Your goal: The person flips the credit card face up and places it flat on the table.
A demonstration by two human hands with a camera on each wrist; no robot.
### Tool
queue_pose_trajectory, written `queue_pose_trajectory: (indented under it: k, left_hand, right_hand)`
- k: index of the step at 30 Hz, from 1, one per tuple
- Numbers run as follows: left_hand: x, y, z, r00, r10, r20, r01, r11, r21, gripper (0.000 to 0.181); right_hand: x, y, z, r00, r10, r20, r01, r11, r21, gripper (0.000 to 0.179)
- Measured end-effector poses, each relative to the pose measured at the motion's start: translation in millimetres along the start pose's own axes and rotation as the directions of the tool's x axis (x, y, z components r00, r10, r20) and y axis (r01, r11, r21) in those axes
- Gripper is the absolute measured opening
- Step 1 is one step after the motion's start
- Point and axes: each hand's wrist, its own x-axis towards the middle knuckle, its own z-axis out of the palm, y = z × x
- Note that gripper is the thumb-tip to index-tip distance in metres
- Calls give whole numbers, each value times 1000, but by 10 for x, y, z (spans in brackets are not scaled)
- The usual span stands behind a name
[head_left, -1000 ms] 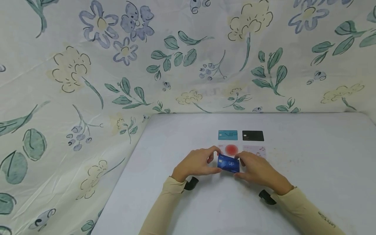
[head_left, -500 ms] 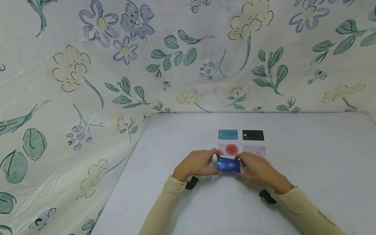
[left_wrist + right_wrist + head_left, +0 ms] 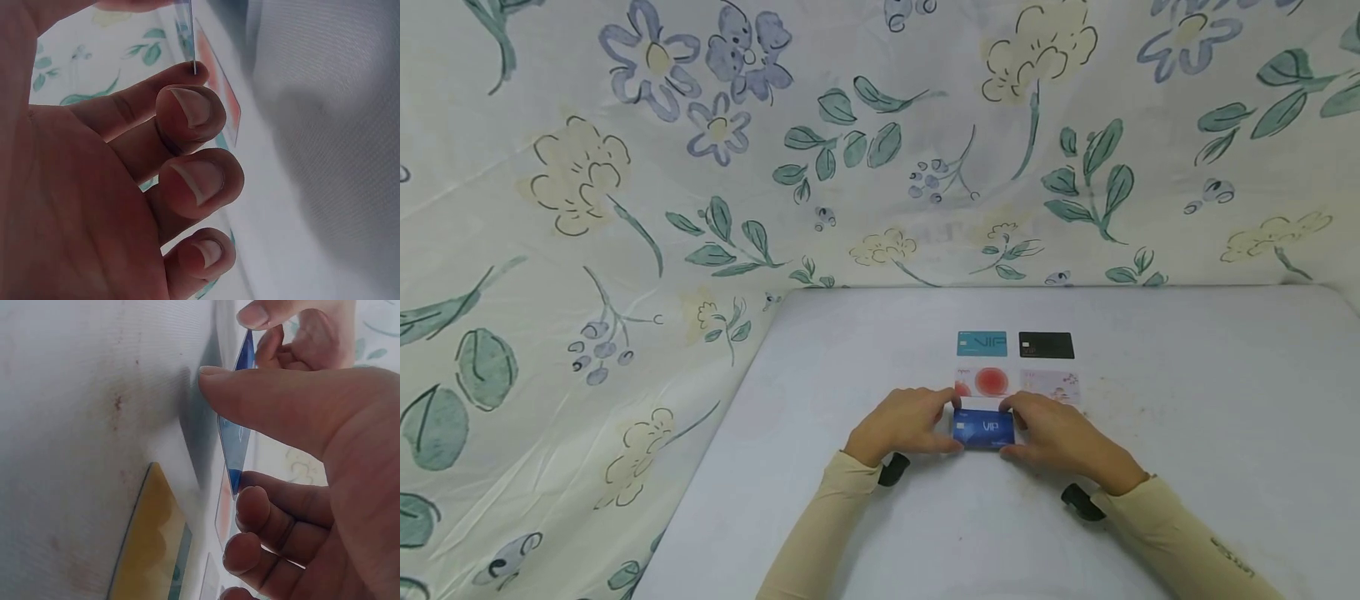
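Note:
A blue card marked VIP (image 3: 984,428) is held between the two hands in the head view, facing up and almost level. The left hand (image 3: 904,423) pinches its left end between thumb and index finger. At the other end, the right hand (image 3: 1060,429) grips it the same way. Seen edge-on in the right wrist view, the blue card (image 3: 234,447) appears slightly above the white surface. Just beyond it lie a card with a red circle (image 3: 991,381) and a pale pink card (image 3: 1051,384), the latter partly hidden by the right hand.
Farther back, a teal VIP card (image 3: 982,343) and a black card (image 3: 1047,345) lie side by side on the white table (image 3: 850,333). Floral cloth (image 3: 925,125) hangs behind the table and along its left side.
The blue card has turned from tilted to nearly straight and come down slightly toward the near side. The left hand moved a little nearer with it; the right hand stayed almost still.

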Motion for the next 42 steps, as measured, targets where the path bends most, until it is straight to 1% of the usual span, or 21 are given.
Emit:
queue_pose_trajectory:
  k: [10,15,20,23,29,42]
  left_hand:
    - [14,-1,42,1000,-26,8,26,999,18,57]
    - [19,-4,47,1000,-10,-5,10,999,35,58]
    - [22,0,51,1000,-5,-3,5,999,46,58]
    - [24,3,55,1000,-13,1,13,999,47,57]
    - [3,28,50,999,-41,9,41,998,39,59]
    - [-12,63,30,999,-50,6,50,998,49,58]
  right_hand:
    - [20,11,45,999,14,29,-14,1000,7,62]
    - [19,9,53,999,22,32,-22,1000,18,63]
    - [16,8,55,999,25,31,-26,999,27,62]
    - [16,5,55,999,28,33,-29,999,26,63]
    - [24,-7,48,997,63,52,-66,996,55,65]
    - [48,-5,58,994,84,65,-89,993,77,62]
